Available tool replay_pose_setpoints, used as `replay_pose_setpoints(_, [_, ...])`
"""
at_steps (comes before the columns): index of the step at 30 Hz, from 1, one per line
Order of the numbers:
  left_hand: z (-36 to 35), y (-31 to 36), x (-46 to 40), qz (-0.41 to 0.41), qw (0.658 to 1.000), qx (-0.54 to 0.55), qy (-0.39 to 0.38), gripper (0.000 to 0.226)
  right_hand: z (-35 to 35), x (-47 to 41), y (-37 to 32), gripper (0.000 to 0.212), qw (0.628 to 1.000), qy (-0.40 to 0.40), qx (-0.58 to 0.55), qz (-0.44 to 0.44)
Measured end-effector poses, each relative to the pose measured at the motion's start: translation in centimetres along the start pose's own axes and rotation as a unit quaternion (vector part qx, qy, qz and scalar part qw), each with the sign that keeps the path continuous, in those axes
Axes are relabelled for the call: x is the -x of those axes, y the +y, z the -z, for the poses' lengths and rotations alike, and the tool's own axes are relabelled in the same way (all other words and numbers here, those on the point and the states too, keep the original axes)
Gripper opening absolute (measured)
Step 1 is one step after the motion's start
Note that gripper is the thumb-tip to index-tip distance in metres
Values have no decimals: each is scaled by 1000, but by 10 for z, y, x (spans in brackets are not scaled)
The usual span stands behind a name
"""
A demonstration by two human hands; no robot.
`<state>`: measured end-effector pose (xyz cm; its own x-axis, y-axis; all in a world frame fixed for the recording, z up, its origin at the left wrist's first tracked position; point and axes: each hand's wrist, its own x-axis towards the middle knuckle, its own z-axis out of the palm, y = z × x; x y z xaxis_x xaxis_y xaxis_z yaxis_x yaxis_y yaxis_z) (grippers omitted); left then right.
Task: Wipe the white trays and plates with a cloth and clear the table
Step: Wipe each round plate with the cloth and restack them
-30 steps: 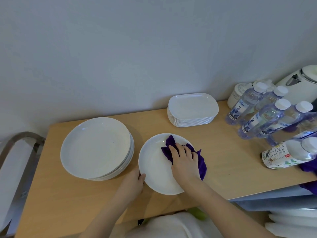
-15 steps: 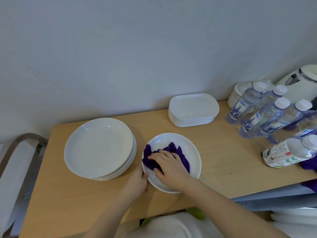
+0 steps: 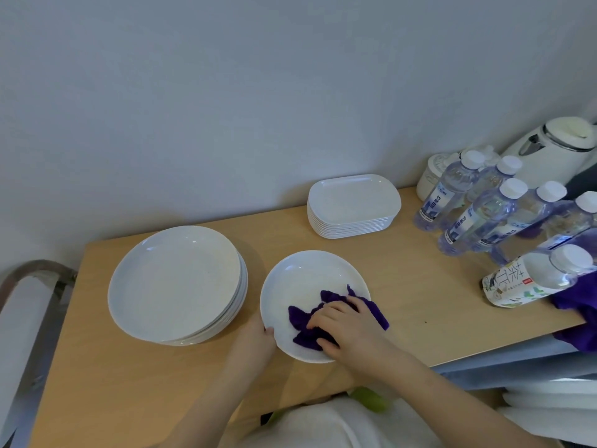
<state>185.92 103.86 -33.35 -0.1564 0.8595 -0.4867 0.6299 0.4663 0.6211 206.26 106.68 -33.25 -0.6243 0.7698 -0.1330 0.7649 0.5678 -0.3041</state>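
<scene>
Right hand (image 3: 347,328) covers middle of purple cloth (image 3: 302,320) and near rim of single white plate (image 3: 300,276). Lower plates in plate stack (image 3: 176,282) show only as edges. Kettle (image 3: 555,153) cut off by right edge. Second purple cloth (image 3: 578,302) cut by right edge. Bottle label text (image 3: 434,202) too small to read.

Dim, cool, even light; soft shadows. Wide-angle bending at edges tilts the clear plastic water bottles (image 3: 445,192). Slightly soft focus, no glare.
</scene>
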Motion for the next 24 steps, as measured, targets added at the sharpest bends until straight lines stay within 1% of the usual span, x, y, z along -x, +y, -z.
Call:
replay_pose_setpoints(2, [0, 4, 2, -15, 994, -110, 20, 8, 4, 2, 1, 37, 996, 29, 78, -28])
replay_pose_setpoints(3, [2, 7, 5, -25, 984, -172, 50, 3, 6, 3, 0, 44, 993, 50, 98, -48])
replay_pose_setpoints(5, [2, 14, 10, -63, 955, -265, 118, 15, 7, 3, -3, 55, 987, 100, 103, -77])
replay_pose_setpoints(7, [0, 22, 10, -153, 930, -295, 155, 33, 3, 3, -7, 61, 983, 125, 99, -94])
replay_pose_setpoints(8, [-3, 26, 8, -201, 917, -309, 155, 42, 0, 3, -9, 64, 982, 124, 101, -103])
replay_pose_setpoints(9, [-6, 28, 4, -226, 911, -320, 128, 51, -4, 4, -12, 67, 981, 119, 106, -111])
replay_pose_setpoints(11, [-15, 31, -5, -207, 915, -344, 43, 65, -9, 4, -16, 70, 979, 105, 122, -128])
replay_pose_setpoints(12, [-19, 30, -8, -197, 910, -365, 20, 69, -11, 5, -17, 70, 977, 106, 129, -135])
replay_pose_setpoints(14, [-25, 26, -12, -188, 893, -409, 16, 75, -13, 3, -14, 71, 973, 118, 135, -147])
replay_pose_setpoints(18, [-26, 14, -17, -157, 899, -409, -8, 102, -17, -8, -9, 67, 965, 131, 137, -183])
replay_pose_setpoints(22, [-25, 15, -16, -164, 896, -413, -3, 106, -19, -31, -3, 59, 954, 138, 135, -230])
replay_pose_setpoints(24, [-26, 14, -16, -165, 893, -418, -6, 105, -19, -43, -2, 58, 952, 147, 125, -238])
